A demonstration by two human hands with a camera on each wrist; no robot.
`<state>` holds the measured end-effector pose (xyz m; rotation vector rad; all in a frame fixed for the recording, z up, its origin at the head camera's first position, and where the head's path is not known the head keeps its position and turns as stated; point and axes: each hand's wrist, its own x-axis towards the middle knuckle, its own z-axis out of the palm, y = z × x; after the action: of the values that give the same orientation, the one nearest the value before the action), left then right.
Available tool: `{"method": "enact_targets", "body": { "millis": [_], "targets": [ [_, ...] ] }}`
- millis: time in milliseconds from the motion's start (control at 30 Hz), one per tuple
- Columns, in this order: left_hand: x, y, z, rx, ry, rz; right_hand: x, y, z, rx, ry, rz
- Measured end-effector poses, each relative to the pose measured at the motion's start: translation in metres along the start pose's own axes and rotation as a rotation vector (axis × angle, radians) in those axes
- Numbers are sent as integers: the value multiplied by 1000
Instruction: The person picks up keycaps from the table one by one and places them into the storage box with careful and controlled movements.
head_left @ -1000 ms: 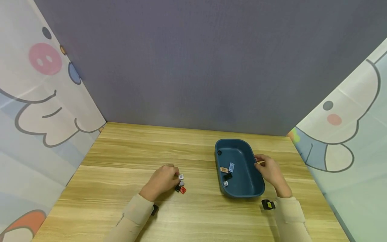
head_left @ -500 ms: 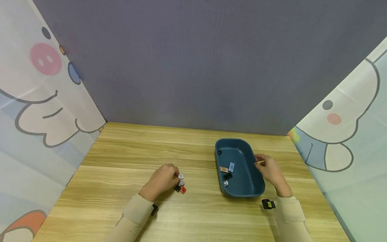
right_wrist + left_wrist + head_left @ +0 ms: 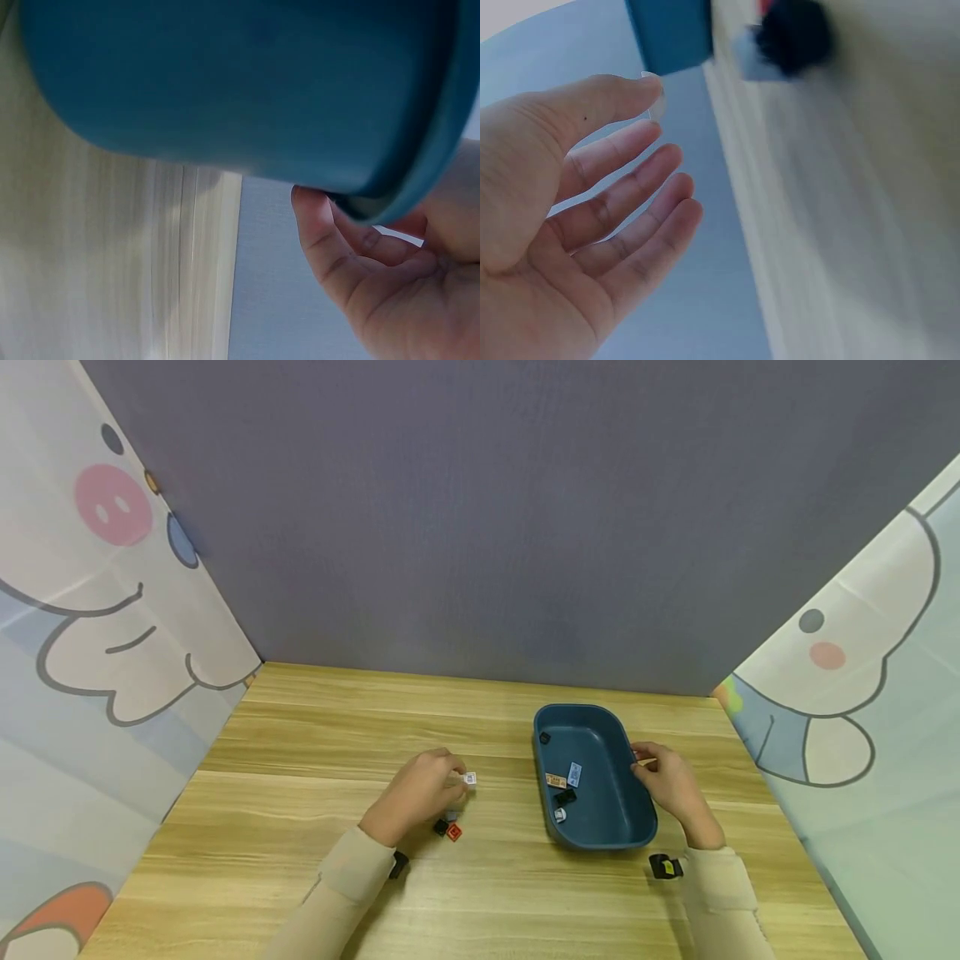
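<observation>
My left hand [image 3: 426,787] pinches a small white keycap [image 3: 469,778] between thumb and forefinger, just above the table. In the left wrist view the keycap [image 3: 657,101] shows edge-on at the thumb tip, and the other fingers are loosely bent. Below that hand lie a red keycap [image 3: 454,832], a black one and a partly hidden grey one. My right hand [image 3: 667,781] grips the right rim of a dark blue plastic bin [image 3: 643,827]. In the right wrist view its fingertips [image 3: 309,206] sit beneath the bin's rim.
Inside the bin lie an orange keycap [image 3: 556,781], a light blue keycap [image 3: 574,774], a white one [image 3: 560,815] and black pieces [image 3: 565,797]. A grey panel [image 3: 480,527] stands behind the wooden table [image 3: 315,727], with cartoon-printed sheets at both sides.
My left hand has lifted the white keycap off the group and moved it right and away from me. My right hand and the bin have stayed in place.
</observation>
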<state>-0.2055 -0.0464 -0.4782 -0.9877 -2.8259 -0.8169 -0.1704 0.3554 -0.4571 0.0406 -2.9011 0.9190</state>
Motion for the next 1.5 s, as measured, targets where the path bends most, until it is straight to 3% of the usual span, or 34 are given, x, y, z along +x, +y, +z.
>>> {"method": "enact_targets", "body": {
  "millis": [333,533,767,1067,1500],
  "targets": [
    [38,46,-2,34,-17,122,-1,2,1,7,8,2],
    [61,76,8,70,-54,208,0,3,1,5,14,-4],
    [76,102,27,82,-123,272,0,2,2,9,7,-7],
    [85,115,46,70,-160,312,1,2,3,25,26,-4],
    [86,120,52,90,-159,321,2,5,3,6,27,-2]
  ]
}}
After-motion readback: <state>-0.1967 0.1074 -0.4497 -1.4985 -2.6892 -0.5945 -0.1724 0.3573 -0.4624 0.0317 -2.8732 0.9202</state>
